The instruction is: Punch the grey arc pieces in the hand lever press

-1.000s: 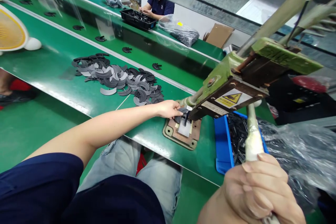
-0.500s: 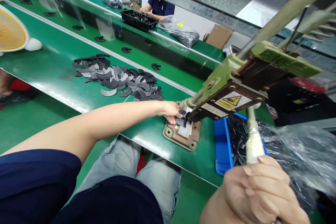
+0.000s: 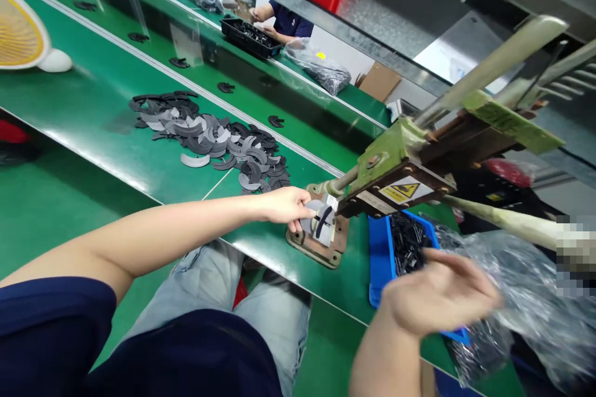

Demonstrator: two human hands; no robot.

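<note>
My left hand (image 3: 293, 209) is closed on a grey curved piece (image 3: 311, 211), pinched at its edge over the base plate (image 3: 334, 255) of a green hand press. Against that grey piece lies a narrow black curved strip (image 3: 325, 222), beneath the press head (image 3: 395, 192). My right hand (image 3: 444, 291), smeared by motion, is off the press lever (image 3: 503, 214) with its fingers stretched out and nothing in them. It hovers over the blue bin (image 3: 380, 254), which holds small black parts (image 3: 408, 242).
Grey and black curved pieces (image 3: 218, 142) lie heaped on the green bench. Black parts (image 3: 226, 87) sit spaced along the belt behind it. Clear plastic bags (image 3: 526, 285) lie at right, a yellow fan (image 3: 21, 31) at left. Across the belt, a person (image 3: 291, 18) works at a black tray (image 3: 251, 40).
My right hand has let go of the lever and moved over the blue bin. The lever has swung up and to the right. My left hand stays at the press base with the grey piece.
</note>
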